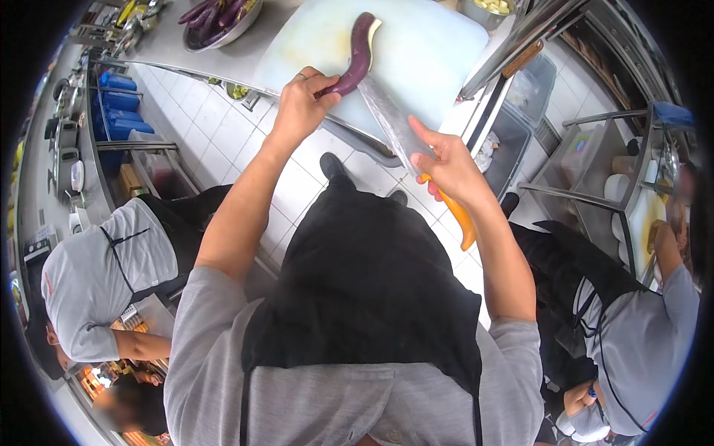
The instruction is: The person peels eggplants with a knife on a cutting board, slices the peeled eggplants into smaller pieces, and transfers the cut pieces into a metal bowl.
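Note:
A long, curved purple eggplant [361, 52] lies on the white cutting board [431, 44], with a pale cut face showing along its upper right side. My left hand [303, 102] grips its near end, fingers closed round it at the board's front edge. In my right hand [448, 165] is a large kitchen knife [390, 123] with a yellow handle. Its blade points up and left, the tip close beside the eggplant's lower part. Whether the blade touches the eggplant, I cannot tell.
A metal bowl of eggplants [219, 21] stands left of the board on the steel counter [160, 37]. Behind at right is a container of pale cut pieces [492, 6]. Grey bins [513, 126] stand below on the right. Co-workers work at left [111, 253] and right [639, 342].

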A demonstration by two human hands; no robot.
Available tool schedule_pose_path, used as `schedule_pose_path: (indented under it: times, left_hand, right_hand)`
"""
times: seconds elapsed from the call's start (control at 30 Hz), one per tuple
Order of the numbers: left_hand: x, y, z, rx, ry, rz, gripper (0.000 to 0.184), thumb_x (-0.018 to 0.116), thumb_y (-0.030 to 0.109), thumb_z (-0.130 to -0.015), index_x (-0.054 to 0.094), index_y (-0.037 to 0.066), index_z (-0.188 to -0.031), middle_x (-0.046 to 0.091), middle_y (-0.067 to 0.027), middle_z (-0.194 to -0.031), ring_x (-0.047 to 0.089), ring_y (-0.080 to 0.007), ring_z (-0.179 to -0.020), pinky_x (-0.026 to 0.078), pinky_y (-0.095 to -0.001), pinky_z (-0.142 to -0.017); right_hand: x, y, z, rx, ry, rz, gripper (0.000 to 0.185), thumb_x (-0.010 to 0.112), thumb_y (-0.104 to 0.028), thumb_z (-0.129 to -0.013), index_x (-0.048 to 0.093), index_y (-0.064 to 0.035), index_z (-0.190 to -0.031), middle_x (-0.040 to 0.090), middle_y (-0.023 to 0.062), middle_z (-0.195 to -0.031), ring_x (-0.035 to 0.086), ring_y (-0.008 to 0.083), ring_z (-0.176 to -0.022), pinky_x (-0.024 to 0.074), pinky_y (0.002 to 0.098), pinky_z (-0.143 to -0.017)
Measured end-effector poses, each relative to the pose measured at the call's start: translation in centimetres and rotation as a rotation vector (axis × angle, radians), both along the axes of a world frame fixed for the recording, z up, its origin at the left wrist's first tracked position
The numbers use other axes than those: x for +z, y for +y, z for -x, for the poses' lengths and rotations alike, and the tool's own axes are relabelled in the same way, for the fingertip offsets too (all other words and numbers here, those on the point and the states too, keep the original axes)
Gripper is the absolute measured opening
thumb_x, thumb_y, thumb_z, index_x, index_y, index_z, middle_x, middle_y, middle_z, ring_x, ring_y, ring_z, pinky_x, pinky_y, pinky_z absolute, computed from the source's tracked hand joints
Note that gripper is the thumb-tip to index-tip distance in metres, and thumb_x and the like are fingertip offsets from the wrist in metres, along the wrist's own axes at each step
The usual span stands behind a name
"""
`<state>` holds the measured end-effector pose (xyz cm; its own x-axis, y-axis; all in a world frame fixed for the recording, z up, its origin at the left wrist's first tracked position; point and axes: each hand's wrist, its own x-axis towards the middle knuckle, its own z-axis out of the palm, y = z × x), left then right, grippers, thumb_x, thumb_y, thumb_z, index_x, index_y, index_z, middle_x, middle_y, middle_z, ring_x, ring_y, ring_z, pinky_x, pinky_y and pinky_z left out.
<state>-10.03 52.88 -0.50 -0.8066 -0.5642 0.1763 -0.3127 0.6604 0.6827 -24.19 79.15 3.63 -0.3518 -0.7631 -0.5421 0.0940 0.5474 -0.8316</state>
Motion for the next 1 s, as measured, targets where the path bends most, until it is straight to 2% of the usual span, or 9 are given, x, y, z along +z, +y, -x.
schedule_pose_path:
  times: [0.17, 0.3, 0.47, 0.57, 0.8, 1.0]
  left_hand:
    - [0.0, -0.3, -0.3, -0.013, 0.004, 0.047, 0.035, 0.082, 0.003, -0.081, 0.079, 0.003, -0.115, 0.072, -0.0145, -0.103, 0.072, -0.0281, -0.084, 0.056, -0.0369, -0.077]
    - [0.1, -0.1, -0.3, 0.031, 0.002, -0.024, 0.034, 0.081, 0.001, -0.082, 0.079, 0.004, -0.117, 0.074, -0.0126, -0.098, 0.073, -0.0228, -0.085, 0.057, -0.0331, -0.081]
    - [0.3, 0.4, 0.2, 0.092, 0.003, -0.031, 0.031, 0.081, 0.001, -0.083, 0.080, 0.004, -0.113, 0.075, -0.0118, -0.096, 0.073, -0.0217, -0.082, 0.057, -0.0317, -0.079]
    - [0.7, 0.8, 0.5, 0.113, 0.014, -0.038, 0.028, 0.081, 0.003, -0.081, 0.081, 0.004, -0.109, 0.075, -0.0151, -0.095, 0.073, -0.0271, -0.080, 0.057, -0.0357, -0.076]
    - [0.3, 1.3, 1.3, 0.144, 0.019, -0.012, 0.026, 0.082, 0.004, -0.080, 0.081, 0.002, -0.106, 0.076, -0.0156, -0.096, 0.074, -0.0283, -0.083, 0.058, -0.0374, -0.078]
    - [0.0, 1.7, 1.9, 0.187, 0.010, -0.021, 0.024, 0.082, 0.006, -0.080, 0.080, 0.001, -0.104, 0.076, -0.0176, -0.099, 0.075, -0.0310, -0.085, 0.058, -0.0376, -0.079]
  right_hand:
    - [0.3, 0.1, -0.9, -0.032, 0.046, 0.021, 0.065, 0.063, -0.007, -0.099, 0.044, -0.0164, -0.161, 0.065, 0.0089, -0.077, 0.057, 0.0129, -0.052, 0.0463, 0.0315, -0.044]
    - [-0.5, -0.4, -1.1, -0.025, 0.031, 0.007, 0.066, 0.063, -0.008, -0.099, 0.044, -0.0174, -0.161, 0.065, 0.0099, -0.076, 0.056, 0.0126, -0.050, 0.0467, 0.0320, -0.045]
    - [-0.2, 0.2, -1.5, -0.003, 0.042, -0.014, 0.064, 0.063, -0.004, -0.098, 0.046, -0.0144, -0.159, 0.066, 0.0092, -0.085, 0.058, 0.0121, -0.057, 0.0467, 0.0291, -0.044]
    - [1.0, 0.0, -1.5, 0.016, 0.041, -0.060, 0.065, 0.063, -0.004, -0.098, 0.046, -0.0142, -0.160, 0.067, 0.0099, -0.087, 0.058, 0.0122, -0.057, 0.0469, 0.0289, -0.045]
    - [0.9, -0.4, -1.9, 0.041, 0.069, -0.059, 0.064, 0.061, -0.004, -0.099, 0.045, -0.0148, -0.160, 0.063, 0.0085, -0.079, 0.057, 0.0115, -0.054, 0.0466, 0.0297, -0.046]
    - [1.0, 0.7, -2.5, 0.059, 0.144, -0.098, 0.064, 0.061, -0.004, -0.099, 0.047, -0.0212, -0.160, 0.062, 0.0077, -0.077, 0.060, 0.0122, -0.057, 0.0480, 0.0297, -0.047]
